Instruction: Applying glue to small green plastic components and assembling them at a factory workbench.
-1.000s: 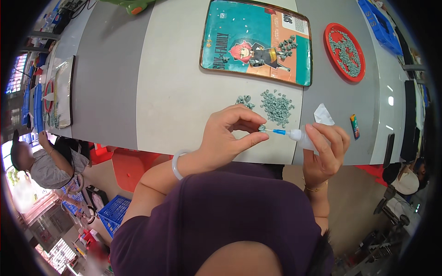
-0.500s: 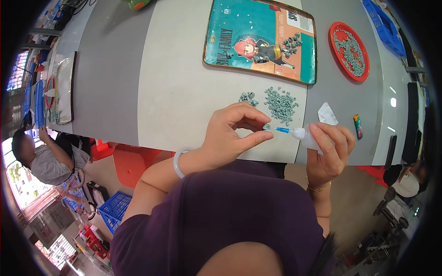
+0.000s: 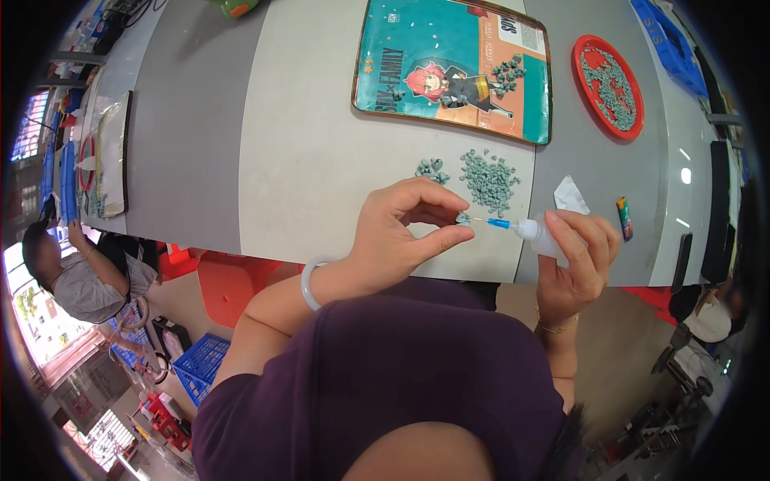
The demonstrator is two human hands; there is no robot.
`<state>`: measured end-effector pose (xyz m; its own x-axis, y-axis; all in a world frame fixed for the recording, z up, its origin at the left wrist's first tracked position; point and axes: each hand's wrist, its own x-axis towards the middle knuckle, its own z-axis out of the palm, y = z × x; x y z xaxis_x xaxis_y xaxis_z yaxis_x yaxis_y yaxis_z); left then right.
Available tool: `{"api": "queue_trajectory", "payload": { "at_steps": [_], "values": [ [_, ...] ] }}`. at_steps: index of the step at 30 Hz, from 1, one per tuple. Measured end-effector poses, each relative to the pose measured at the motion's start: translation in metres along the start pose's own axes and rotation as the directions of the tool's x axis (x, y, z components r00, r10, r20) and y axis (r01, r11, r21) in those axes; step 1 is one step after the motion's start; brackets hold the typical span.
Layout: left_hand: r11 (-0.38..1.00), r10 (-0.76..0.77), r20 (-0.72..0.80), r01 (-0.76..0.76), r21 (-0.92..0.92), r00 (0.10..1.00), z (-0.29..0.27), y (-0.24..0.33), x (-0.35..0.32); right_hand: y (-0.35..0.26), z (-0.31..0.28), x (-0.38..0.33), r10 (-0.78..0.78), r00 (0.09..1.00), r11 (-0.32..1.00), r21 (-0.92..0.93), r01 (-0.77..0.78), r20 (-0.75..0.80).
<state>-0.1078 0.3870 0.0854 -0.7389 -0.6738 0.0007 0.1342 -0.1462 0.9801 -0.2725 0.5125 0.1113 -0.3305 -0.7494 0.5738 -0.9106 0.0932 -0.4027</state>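
Left hand [image 3: 401, 236] pinches a small grey piece [image 3: 463, 217] between thumb and forefinger | right hand [image 3: 576, 260] clamped on a glue bottle [image 3: 539, 237], blue needle tip touching the piece, above surface [image 3: 313, 160] edge | step: likely gluing | next: steady squeeze, tiny drop.

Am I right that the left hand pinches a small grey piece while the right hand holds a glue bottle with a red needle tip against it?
Not quite: the head view shows the glue bottle's needle tip is blue, not red. The left hand does pinch the small grey piece, and the right hand holds the bottle.
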Motion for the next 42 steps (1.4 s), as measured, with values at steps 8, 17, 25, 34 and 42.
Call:
{"api": "queue_trajectory", "payload": {
  "at_steps": [8, 17, 25, 34, 42],
  "values": [
    [1.000, -0.004, 0.003, 0.004, 0.007, 1.000, 0.000, 0.000, 0.000, 0.000, 0.001, 0.000, -0.016, 1.000, 1.000, -0.021, 0.016, 0.009],
    [1.000, -0.013, -0.017, 0.013, 0.000, 1.000, -0.003, -0.002, 0.000, 0.025, 0.010, 0.002, 0.207, 0.978, 0.965, 0.162, -0.206, 0.005],
    [0.999, 0.015, -0.026, -0.014, 0.033, 1.000, -0.001, -0.004, 0.000, 0.009, 0.005, 0.000, 0.084, 0.995, 0.991, 0.103, -0.088, 0.050],
    [0.998, 0.052, -0.027, -0.051, 0.022, 0.998, 0.000, -0.005, 0.000, -0.003, -0.001, -0.003, -0.014, 0.997, 0.999, -0.041, 0.017, 0.072],
    [0.999, 0.042, -0.030, -0.041, 0.028, 0.999, -0.001, -0.005, 0.000, -0.005, 0.002, -0.001, -0.024, 0.998, 0.998, -0.060, 0.028, 0.063]
  ]
}}
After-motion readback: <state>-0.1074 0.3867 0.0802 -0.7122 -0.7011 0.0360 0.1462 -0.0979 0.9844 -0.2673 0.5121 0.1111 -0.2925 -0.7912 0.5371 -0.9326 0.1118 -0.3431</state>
